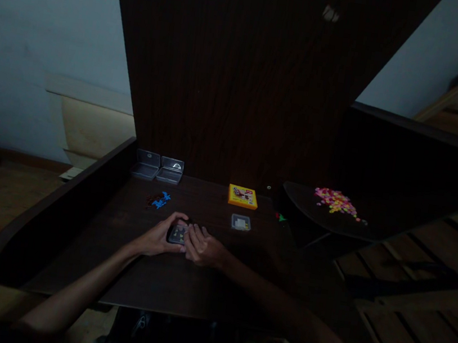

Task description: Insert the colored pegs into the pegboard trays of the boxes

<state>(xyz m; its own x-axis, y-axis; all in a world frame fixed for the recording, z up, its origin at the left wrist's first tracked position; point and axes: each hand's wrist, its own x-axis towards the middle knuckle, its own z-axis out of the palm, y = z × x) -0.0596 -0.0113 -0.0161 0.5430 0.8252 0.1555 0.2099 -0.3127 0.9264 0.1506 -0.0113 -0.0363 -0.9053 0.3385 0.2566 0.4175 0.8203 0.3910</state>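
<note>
You have both hands on a small clear case [176, 234], out over the dark wooden desk [194, 297], a little left of its middle. Your left hand [159, 236] is closed around the case's left side, thumb along the near edge and fingers curling over the far one. Your right hand [202, 246] covers the right end with bent fingers; whether those fingers grip it or only press on it, you cannot tell from here. Small yellowish pieces show in the case (too small and dim to make out their shape). Whether the case rests on the wood or is slightly raised is also unclear.

Beyond your left hand lie a cluster of blue pieces [162, 200] and some brown pieces [150, 201], side by side. Behind them, two open clear boxes [170, 176] stand against the back panel [240, 93]. To your right are a yellow box [243, 197] and, nearer you, a second clear case [241, 223]. Farther right, a heap of pink and yellow bits [336, 202] sits on the raised shelf [303, 203].
</note>
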